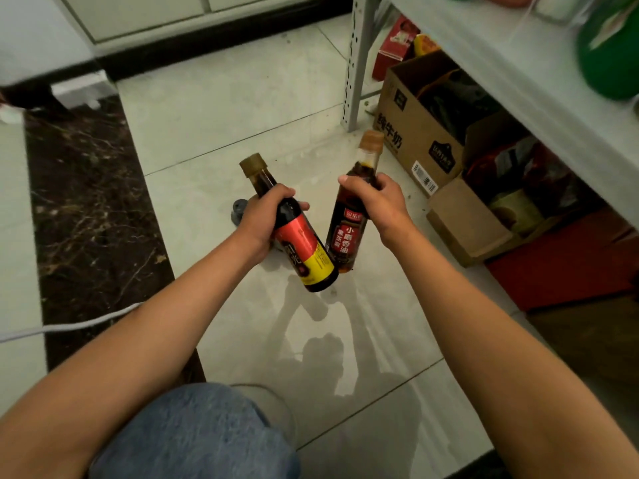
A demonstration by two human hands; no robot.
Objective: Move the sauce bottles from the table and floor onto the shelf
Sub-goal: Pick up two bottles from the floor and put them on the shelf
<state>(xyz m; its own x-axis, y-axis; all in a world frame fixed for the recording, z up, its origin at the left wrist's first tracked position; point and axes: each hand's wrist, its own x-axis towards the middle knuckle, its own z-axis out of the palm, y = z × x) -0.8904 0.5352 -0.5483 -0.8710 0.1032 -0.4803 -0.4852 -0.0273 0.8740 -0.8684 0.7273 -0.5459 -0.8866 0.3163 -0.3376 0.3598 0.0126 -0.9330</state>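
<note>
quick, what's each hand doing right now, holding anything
Left hand: grips the bottle with the red and yellow label around its upper body.
Right hand: grips the dark sesame oil bottle near its shoulder.

Pale glossy floor tiles (242,98) with thin grout lines fill the middle, and a band of dark veined stone (93,209) runs down the left side. A black baseboard (207,39) edges the white wall (138,12) at the far end. On the right a white perforated metal post (356,63) stands on the floor, with open cardboard boxes (418,133) beside it.
</note>
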